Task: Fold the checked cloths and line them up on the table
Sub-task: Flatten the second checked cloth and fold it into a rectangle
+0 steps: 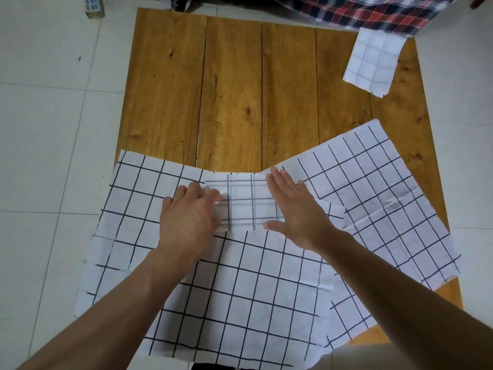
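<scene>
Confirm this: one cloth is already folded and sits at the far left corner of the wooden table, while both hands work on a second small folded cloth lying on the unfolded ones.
Not quite. The head view shows the finished folded cloth at the far right corner of the wooden table, not the left. The rest holds: the left hand and right hand are on the small folded cloth atop the unfolded cloths.

We are looking at a table (pixel 234 89) of matt, knotty, grained wood planks — checked cloths (pixel 240 289) lying thin, creased and matt over it, one folded cloth (pixel 373 60) beside red plaid fabric (pixel 373 12) — smooth pale floor tiles (pixel 48 129) showing around.
</scene>
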A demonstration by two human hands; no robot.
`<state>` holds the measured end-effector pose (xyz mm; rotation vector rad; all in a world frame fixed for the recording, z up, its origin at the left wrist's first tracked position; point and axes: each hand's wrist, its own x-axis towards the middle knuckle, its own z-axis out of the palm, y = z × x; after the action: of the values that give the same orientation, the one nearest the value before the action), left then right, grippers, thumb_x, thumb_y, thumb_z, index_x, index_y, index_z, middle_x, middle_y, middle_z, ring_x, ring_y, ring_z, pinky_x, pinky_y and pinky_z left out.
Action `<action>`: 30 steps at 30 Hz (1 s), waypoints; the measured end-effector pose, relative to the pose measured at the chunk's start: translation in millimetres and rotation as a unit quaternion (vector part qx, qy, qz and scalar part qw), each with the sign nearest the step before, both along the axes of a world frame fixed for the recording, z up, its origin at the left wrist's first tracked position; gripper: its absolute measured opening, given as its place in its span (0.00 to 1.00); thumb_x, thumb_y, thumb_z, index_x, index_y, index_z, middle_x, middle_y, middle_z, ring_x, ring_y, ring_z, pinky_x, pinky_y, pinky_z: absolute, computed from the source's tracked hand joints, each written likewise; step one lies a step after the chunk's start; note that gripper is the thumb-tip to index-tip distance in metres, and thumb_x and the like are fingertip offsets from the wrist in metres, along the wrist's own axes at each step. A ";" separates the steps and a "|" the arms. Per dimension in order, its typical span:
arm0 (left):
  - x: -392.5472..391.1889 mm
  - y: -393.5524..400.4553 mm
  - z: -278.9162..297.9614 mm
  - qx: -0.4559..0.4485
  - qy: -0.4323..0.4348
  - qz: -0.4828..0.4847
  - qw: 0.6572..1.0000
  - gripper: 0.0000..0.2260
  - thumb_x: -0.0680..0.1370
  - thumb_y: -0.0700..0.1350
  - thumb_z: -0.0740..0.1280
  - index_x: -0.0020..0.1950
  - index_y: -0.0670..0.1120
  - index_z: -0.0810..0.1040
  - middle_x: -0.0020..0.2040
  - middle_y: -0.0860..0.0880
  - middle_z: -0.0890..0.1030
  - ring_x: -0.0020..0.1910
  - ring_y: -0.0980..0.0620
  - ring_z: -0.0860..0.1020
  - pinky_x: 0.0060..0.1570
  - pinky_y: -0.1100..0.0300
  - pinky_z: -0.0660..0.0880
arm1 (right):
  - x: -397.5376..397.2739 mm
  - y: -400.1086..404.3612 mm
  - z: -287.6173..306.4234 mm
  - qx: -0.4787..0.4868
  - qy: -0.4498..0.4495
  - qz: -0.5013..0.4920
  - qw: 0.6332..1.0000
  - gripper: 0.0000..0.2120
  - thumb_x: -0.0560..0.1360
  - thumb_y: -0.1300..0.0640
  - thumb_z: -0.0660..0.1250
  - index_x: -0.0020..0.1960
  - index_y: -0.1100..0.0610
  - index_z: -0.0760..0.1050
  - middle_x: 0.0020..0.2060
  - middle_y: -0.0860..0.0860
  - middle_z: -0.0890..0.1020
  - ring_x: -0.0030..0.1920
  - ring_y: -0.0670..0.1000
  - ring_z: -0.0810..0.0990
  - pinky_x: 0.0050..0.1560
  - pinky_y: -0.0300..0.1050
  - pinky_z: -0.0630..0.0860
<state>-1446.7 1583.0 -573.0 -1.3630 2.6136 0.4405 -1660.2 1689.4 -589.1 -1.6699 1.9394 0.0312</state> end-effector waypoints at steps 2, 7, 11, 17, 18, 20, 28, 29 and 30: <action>0.6 1.8 0.0 -0.005 0.007 0.001 1.000 0.17 0.72 0.46 0.72 0.61 0.53 0.79 0.52 0.47 0.76 0.54 0.44 0.74 0.49 0.48 0.70 | -4.5 -0.7 2.1 0.013 0.010 0.013 1.000 0.47 0.77 0.40 0.64 0.79 0.53 0.35 0.77 0.47 0.33 0.76 0.47 0.30 0.78 0.55 0.39; -4.8 11.5 1.8 -0.044 0.073 -0.039 0.996 0.15 0.70 0.42 0.74 0.57 0.46 0.80 0.57 0.45 0.78 0.57 0.42 0.76 0.49 0.46 0.74 | -6.6 -0.9 4.5 0.028 0.012 0.025 0.999 0.48 0.77 0.40 0.64 0.78 0.53 0.32 0.77 0.48 0.31 0.76 0.47 0.29 0.77 0.57 0.37; -33.0 30.4 -4.0 -0.028 0.099 -0.154 0.983 0.23 0.77 0.49 0.64 0.71 0.43 0.72 0.74 0.44 0.70 0.75 0.44 0.65 0.71 0.45 0.63 | -7.3 -0.2 2.7 0.023 0.012 0.030 0.999 0.47 0.77 0.38 0.62 0.78 0.53 0.32 0.77 0.47 0.31 0.76 0.47 0.29 0.77 0.56 0.35; -34.6 24.0 -28.7 0.020 0.043 -0.186 0.981 0.27 0.81 0.58 0.52 0.80 0.53 0.55 0.82 0.51 0.50 0.80 0.49 0.46 0.77 0.41 0.51 | -9.7 1.5 1.9 0.013 0.008 0.033 0.999 0.48 0.77 0.36 0.61 0.79 0.53 0.32 0.77 0.47 0.31 0.75 0.46 0.28 0.77 0.56 0.35; -28.3 21.9 -29.6 0.018 0.036 -0.177 0.983 0.28 0.81 0.60 0.51 0.80 0.55 0.54 0.82 0.51 0.49 0.80 0.49 0.45 0.77 0.40 0.50 | -10.0 1.9 1.4 0.011 0.008 0.033 0.999 0.48 0.77 0.36 0.62 0.79 0.53 0.32 0.77 0.47 0.31 0.75 0.46 0.28 0.77 0.57 0.36; -15.3 16.5 -29.8 0.013 0.014 -0.154 0.988 0.30 0.80 0.64 0.50 0.80 0.58 0.50 0.82 0.51 0.45 0.80 0.49 0.41 0.77 0.39 0.47 | -11.1 2.4 -0.3 0.000 0.006 0.034 0.999 0.48 0.76 0.36 0.62 0.79 0.53 0.32 0.77 0.48 0.31 0.76 0.46 0.29 0.77 0.58 0.36; 7.2 -6.6 -27.7 0.036 -0.008 -0.125 0.992 0.36 0.75 0.73 0.47 0.80 0.62 0.43 0.81 0.53 0.37 0.79 0.51 0.35 0.77 0.39 0.42 | -31.0 9.1 0.6 0.004 0.006 0.071 0.997 0.46 0.78 0.39 0.61 0.78 0.54 0.32 0.77 0.49 0.31 0.76 0.46 0.29 0.77 0.51 0.34; 7.9 -7.4 -27.7 0.039 -0.007 -0.126 0.991 0.36 0.75 0.73 0.46 0.80 0.62 0.42 0.81 0.53 0.37 0.79 0.51 0.34 0.77 0.39 0.42 | -33.6 10.7 0.5 0.005 0.007 0.071 0.997 0.47 0.77 0.39 0.61 0.78 0.54 0.32 0.77 0.49 0.31 0.76 0.46 0.29 0.77 0.51 0.35; 8.5 -8.1 -28.0 0.044 -0.004 -0.127 0.991 0.36 0.74 0.73 0.46 0.79 0.62 0.41 0.80 0.53 0.36 0.78 0.51 0.34 0.77 0.40 0.42 | -35.9 11.8 0.4 0.005 0.010 0.071 0.997 0.47 0.77 0.38 0.61 0.78 0.54 0.32 0.77 0.48 0.31 0.76 0.46 0.30 0.77 0.52 0.35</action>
<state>-1438.2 1574.8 -601.1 -0.9855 2.6774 0.5044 -1696.1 1701.2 -588.7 -1.8047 1.8288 0.1135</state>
